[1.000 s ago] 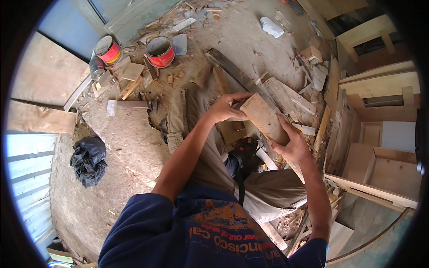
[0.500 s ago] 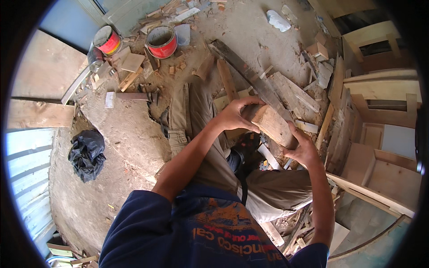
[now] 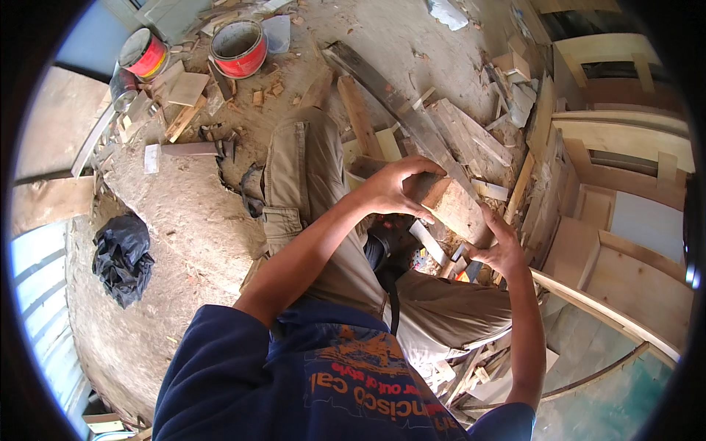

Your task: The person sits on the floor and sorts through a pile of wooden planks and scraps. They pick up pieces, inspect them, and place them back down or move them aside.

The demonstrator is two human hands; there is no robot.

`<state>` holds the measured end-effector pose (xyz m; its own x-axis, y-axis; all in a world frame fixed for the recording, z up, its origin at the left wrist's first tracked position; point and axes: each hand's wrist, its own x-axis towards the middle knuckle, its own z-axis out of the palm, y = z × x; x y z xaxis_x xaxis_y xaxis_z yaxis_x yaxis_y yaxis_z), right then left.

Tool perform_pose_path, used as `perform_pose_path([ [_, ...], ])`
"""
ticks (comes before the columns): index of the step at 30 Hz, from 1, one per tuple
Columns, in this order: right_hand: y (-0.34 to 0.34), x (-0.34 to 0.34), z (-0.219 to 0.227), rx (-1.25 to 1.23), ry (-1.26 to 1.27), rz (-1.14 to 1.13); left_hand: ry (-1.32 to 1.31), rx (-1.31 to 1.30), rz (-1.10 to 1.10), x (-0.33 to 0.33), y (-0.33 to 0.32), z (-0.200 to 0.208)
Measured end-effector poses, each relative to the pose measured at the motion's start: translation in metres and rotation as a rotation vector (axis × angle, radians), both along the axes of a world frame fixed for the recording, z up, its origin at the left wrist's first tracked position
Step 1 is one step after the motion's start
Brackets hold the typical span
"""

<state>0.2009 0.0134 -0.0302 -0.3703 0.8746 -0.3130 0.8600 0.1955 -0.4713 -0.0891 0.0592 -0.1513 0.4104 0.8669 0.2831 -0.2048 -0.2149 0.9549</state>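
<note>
A short, thick block of wood (image 3: 457,209) with a pale, rough-cut face is held between my two hands, above my bent legs. My left hand (image 3: 401,189) grips its upper left end, with the thumb along the near side. My right hand (image 3: 501,244) clasps the opposite end, thumb and fingers wrapped round it. Just beyond the block lies a long grey-brown timber beam (image 3: 397,103), slanting away to the far left. Whether the block touches this beam I cannot tell. A shorter wooden offcut (image 3: 359,117) lies beside the beam.
Two red tins (image 3: 239,50) (image 3: 143,54) stand at the far left among wood scraps. A hammer-like tool (image 3: 193,148) lies on the floor nearer me. A crumpled black plastic bag (image 3: 123,259) is at the left. Wooden frames (image 3: 625,147) line the right side.
The view has shifted slightly, so the surroundings sit further left and higher. Both hands keep their hold on the block, which has hardly moved or turned.
</note>
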Motion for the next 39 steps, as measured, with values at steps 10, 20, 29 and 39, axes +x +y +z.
perform_pose_path([
  [10,-0.007,0.017,-0.024,0.167,0.161,0.165,0.102,0.14,-0.013,0.003,-0.01,0.001],
  [20,-0.021,0.009,-0.005,0.151,-0.016,0.361,0.244,0.287,-0.045,-0.011,-0.043,-0.003],
  [29,-0.033,0.007,-0.012,0.155,0.031,0.263,0.27,0.158,-0.043,-0.013,-0.05,-0.002],
  [39,0.026,0.041,-0.074,0.235,-0.066,-0.604,-0.142,-0.153,0.225,-0.027,-0.006,-0.002],
])
